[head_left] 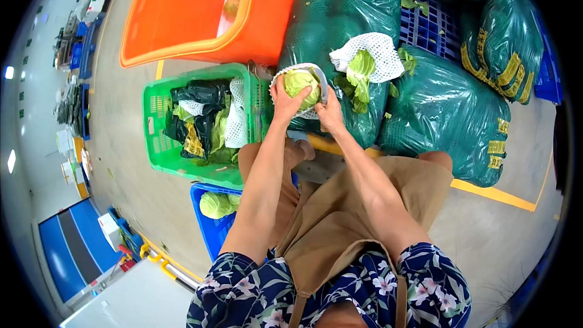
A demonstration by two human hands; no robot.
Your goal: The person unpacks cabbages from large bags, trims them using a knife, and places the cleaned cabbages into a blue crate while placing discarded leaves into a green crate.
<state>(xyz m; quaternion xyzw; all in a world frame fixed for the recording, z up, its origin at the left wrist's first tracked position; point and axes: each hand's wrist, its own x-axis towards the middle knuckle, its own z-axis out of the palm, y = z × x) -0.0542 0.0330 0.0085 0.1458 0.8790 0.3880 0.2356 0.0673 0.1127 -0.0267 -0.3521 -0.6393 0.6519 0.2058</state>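
Note:
A pale green cabbage (300, 84) is held above a green plastic-wrapped sack, with a white foam net (277, 78) around its far and left edges. My left hand (286, 102) is closed around its left and near side, with the thumb on top. At its right side, my right hand (329, 112) grips the lower end of a curved grey blade-like strip (322, 80), which lies along the cabbage's edge; its exact kind is unclear. Just right of my hands, a loose cabbage leaf (361, 74) and another white foam net (379, 54) lie on the sack.
Green sacks (446, 115) with yellow tape surround a blue pallet (428, 24). To the left stand an orange bin (176, 12) and a green crate (161, 158) of leaves, dark plastic and foam nets. A blue crate (209, 231) below holds another cabbage (217, 205).

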